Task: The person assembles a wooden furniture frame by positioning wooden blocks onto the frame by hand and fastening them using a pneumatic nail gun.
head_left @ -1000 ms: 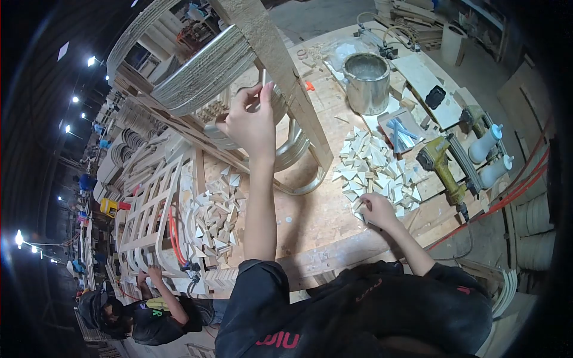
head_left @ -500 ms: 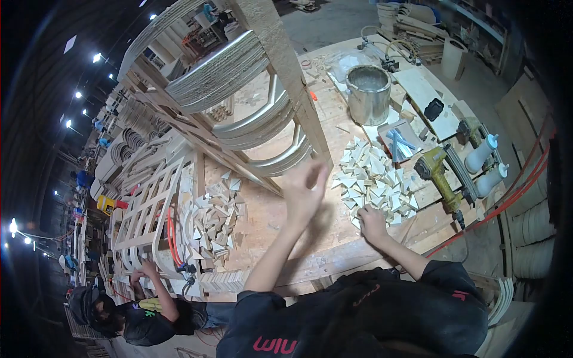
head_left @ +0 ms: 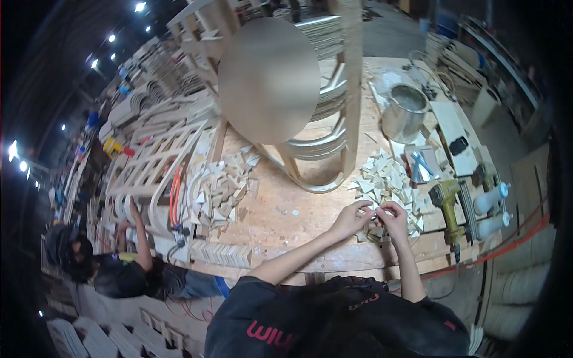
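Note:
Over the right-hand pile of small triangular wooden blocks (head_left: 382,173), my two hands meet fingertip to fingertip. My left hand (head_left: 352,219) and my right hand (head_left: 394,222) are both closed in a pinch, on what looks like one small pale wooden block (head_left: 374,208); the fingers hide most of it. Beyond them, a wooden frame (head_left: 353,89) with curved slats stands upright on the workbench (head_left: 280,224). A blurred oval covers part of that frame.
Left of the frame lies another pile of wooden blocks (head_left: 221,188). A metal pot (head_left: 404,116), a nail gun (head_left: 446,212) and white bottles (head_left: 492,200) stand to the right. A red hose (head_left: 495,258) crosses the right edge. A co-worker (head_left: 128,262) handles pieces at the left.
My left hand has come down from beside the wooden frame to meet my right hand, which has lifted slightly off the pile. The view has turned, shifting the frame rightward.

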Available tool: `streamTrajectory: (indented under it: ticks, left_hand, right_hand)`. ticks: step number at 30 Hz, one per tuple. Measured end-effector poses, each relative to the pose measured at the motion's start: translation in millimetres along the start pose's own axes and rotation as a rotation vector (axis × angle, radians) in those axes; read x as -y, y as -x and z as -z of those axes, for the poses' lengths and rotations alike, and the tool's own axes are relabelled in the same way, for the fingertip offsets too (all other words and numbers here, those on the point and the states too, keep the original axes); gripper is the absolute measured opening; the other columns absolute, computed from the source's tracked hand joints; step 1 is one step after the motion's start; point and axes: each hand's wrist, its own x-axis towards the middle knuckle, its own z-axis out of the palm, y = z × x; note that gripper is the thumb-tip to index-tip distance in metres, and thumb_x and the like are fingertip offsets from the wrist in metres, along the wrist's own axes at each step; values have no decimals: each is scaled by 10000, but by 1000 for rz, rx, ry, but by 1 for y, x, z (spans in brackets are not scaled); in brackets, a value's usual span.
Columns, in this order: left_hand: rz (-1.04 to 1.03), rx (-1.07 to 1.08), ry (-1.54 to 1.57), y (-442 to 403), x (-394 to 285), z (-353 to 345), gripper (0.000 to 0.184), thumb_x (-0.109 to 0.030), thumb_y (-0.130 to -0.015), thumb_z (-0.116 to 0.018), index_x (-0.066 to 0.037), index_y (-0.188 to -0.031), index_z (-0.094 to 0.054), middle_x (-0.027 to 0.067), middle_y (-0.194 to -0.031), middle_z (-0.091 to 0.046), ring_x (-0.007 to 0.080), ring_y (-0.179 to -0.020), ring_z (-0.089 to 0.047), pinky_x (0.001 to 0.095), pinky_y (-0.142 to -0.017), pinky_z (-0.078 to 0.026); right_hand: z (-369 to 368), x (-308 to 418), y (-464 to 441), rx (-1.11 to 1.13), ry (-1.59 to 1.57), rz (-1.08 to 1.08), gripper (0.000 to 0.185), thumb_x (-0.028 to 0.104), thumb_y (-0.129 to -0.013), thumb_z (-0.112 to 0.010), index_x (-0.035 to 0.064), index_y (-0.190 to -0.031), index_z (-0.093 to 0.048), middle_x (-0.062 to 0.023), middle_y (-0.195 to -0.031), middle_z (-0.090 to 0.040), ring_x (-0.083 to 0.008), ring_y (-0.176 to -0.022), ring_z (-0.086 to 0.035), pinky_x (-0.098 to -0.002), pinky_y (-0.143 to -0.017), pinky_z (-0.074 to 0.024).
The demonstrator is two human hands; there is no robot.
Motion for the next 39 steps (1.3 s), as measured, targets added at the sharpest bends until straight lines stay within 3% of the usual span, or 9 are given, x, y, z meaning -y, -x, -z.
streamTrajectory:
  ticks: [6,11,16,23,27,31,32,34,39]
  left_hand:
    - [9,23,129,-10,25,-13,364,-159,-800,-641,18,-1099,-532,71,-891,-618,92,-719,-596,212,-645,-475]
    - [64,66,46,-11,22,-9,249,-215,-739,-707,7,-828,-638,48,-744,-620,86,-683,-574,227,-618,-464]
    - [-96,-190,74,-19,1,2,243,-220,-712,-722,-43,-788,-574,-1,-704,-572,44,-620,-497,206,-552,-419]
    - [-826,-469,106,-9,-189,96,269,-117,-790,-632,-61,-1009,-486,14,-846,-515,79,-744,-508,218,-650,-426]
    - [-1112,-918,-498,-11,-266,137,304,-140,-774,-640,-122,-1057,-532,41,-787,-639,140,-692,-591,290,-636,-451]
    - [-1050,-973,-664,-26,-295,144,203,-201,-742,-664,-106,-896,-572,41,-710,-627,185,-661,-594,308,-739,-402]
    - [-1061,-998,-652,-33,-297,145,185,-210,-736,-667,-101,-852,-574,40,-708,-626,190,-648,-587,309,-749,-393]
    - [-1082,-1048,-623,-47,-303,148,171,-227,-724,-673,-90,-765,-578,38,-702,-625,201,-622,-574,311,-768,-375]
    - [-857,-1128,-769,-70,-320,147,203,-266,-740,-637,-74,-732,-570,98,-684,-628,268,-621,-583,378,-779,-349]
  right_hand:
    - [10,-8,8,-17,30,11,106,57,-802,-619,-19,-857,-570,-61,-741,-589,-96,-533,-556,-194,-465,-444]
    - [13,-9,13,-43,99,-41,144,150,-846,-587,5,-845,-582,-14,-659,-558,-95,-513,-545,-201,-463,-432]
    - [27,-31,5,-95,136,-88,138,126,-832,-593,2,-891,-578,-22,-672,-549,-98,-516,-556,-208,-436,-448]
    - [52,-49,9,-173,374,41,185,150,-793,-635,-2,-695,-598,3,-538,-508,-70,-508,-453,-212,-497,-367]
    - [97,-24,8,-438,696,282,260,186,-821,-603,-22,-670,-562,-71,-521,-477,-122,-502,-414,-275,-485,-374]
    - [138,14,11,-670,780,533,185,141,-817,-582,-33,-761,-560,-129,-715,-540,-206,-653,-506,-322,-626,-424]
    - [149,22,16,-660,740,340,157,116,-798,-581,-27,-858,-551,-148,-836,-553,-265,-785,-528,-361,-726,-415]
    - [168,27,18,-842,1196,466,280,103,-767,-590,-10,-1015,-524,-171,-944,-545,-331,-889,-516,-417,-808,-393]
    - [211,-1,3,-838,1160,361,726,114,-701,-634,47,-1320,-259,-237,-1053,-501,-400,-979,-485,-453,-879,-368]
